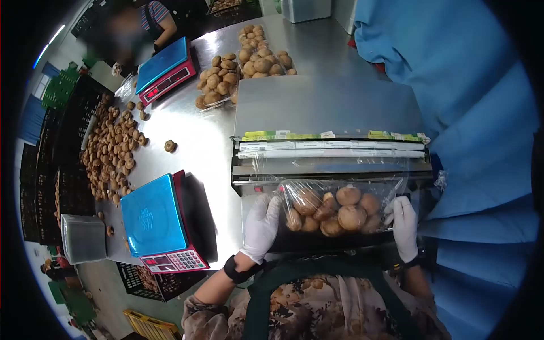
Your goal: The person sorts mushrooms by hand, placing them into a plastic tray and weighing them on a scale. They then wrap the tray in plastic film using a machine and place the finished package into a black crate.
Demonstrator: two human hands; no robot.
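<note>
A pack of brown mushrooms (351, 217) sits in front of me under clear plastic film (354, 184), which stretches down from the wrapping machine (334, 169). At the left end of the pack, my white-gloved left hand (262, 226) is closed on the film's edge, thumb toward the mushrooms. My right hand (404, 228), gloved too, pinches the film at the opposite end. The tray's rim is mostly hidden under film and mushrooms.
Two blue-topped scales (150, 215) stand to the left, beside loose mushrooms (116, 147). Filled mushroom packs (218, 82) lie behind the machine. A stack of clear trays (84, 238) is at the left edge. Blue cloth (476, 170) hangs at right; another person (161, 22) stands across.
</note>
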